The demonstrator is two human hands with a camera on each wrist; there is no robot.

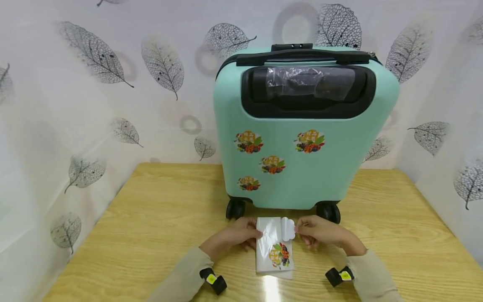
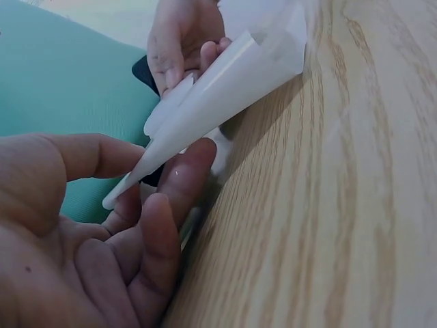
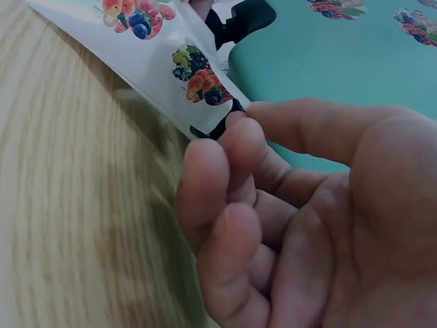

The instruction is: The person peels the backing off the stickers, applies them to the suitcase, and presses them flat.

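My left hand (image 1: 241, 233) pinches the left edge of a white sticker sheet (image 1: 264, 256) between thumb and fingers. At the sheet's upper right, a sticker (image 1: 288, 229) is folded back with its white underside showing. My right hand (image 1: 320, 230) pinches that sticker's outer edge between thumb and forefinger, its other fingers curled below. A colourful fruit sticker (image 1: 280, 255) lies on the sheet's lower part. In the left wrist view the sheet (image 2: 225, 89) bends and slants over the tabletop. Fruit prints (image 3: 198, 75) show on the sheet in the right wrist view.
Behind the hands stands a mint-green suitcase (image 1: 294, 180) on black wheels (image 1: 328, 212), with several round fruit stickers (image 1: 273, 164) on its front. The wooden table (image 1: 170, 201) meets leaf-patterned walls (image 1: 162, 126) at the back and sides.
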